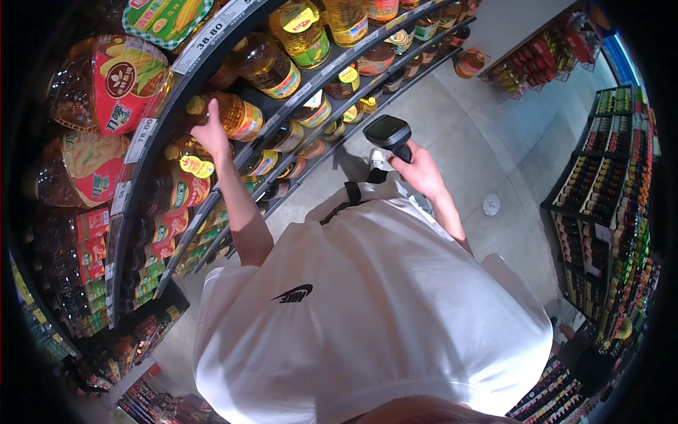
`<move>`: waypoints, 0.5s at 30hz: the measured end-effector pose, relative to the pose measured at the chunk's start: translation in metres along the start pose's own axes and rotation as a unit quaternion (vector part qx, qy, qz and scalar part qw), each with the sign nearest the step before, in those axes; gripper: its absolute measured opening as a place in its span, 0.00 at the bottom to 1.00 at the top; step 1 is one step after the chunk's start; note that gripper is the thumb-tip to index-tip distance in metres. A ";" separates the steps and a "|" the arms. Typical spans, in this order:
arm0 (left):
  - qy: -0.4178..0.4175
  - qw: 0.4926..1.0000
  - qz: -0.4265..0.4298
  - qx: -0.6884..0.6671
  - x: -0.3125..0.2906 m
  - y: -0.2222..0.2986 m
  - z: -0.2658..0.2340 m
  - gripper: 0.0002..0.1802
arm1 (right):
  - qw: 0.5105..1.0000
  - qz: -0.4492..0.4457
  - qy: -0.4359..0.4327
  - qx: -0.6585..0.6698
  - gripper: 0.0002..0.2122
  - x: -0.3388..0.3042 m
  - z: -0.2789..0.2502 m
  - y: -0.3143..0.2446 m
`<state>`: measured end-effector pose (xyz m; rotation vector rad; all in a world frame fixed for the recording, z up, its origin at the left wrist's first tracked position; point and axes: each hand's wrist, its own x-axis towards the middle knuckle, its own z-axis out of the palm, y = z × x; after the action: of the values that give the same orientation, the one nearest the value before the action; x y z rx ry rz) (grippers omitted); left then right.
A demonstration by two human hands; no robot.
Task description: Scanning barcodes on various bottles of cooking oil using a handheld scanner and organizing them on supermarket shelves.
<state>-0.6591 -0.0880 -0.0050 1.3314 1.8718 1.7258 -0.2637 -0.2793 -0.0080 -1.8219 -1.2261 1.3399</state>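
Observation:
On the shelf at the left, my left hand (210,136) is closed around the upper part of a cooking oil bottle (244,119) with a yellow cap, which lies tilted toward me. My thumb points up along it, and the other fingers are partly hidden. Just nearer stands another oil bottle (194,168) with a yellow tag. My right hand (418,169) grips the handle of a black handheld barcode scanner (388,131), held over the floor in front of my body.
Curved shelf edges (152,116) with price strips run along my left, packed with oil bottles. A large red-labelled oil jug (109,85) sits on the upper shelf. Across the grey tiled floor (452,116), a shelf unit of dark bottles (600,191) stands at the right.

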 end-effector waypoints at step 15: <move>-0.143 0.940 -0.237 0.200 0.044 0.003 -0.023 0.48 | 1.000 -0.025 0.002 -0.003 0.13 0.010 -0.005 0.008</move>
<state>-0.6984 -0.0707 0.0195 1.0532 2.2009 0.8969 -0.2556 -0.2732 -0.0172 -1.7843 -1.2665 1.3057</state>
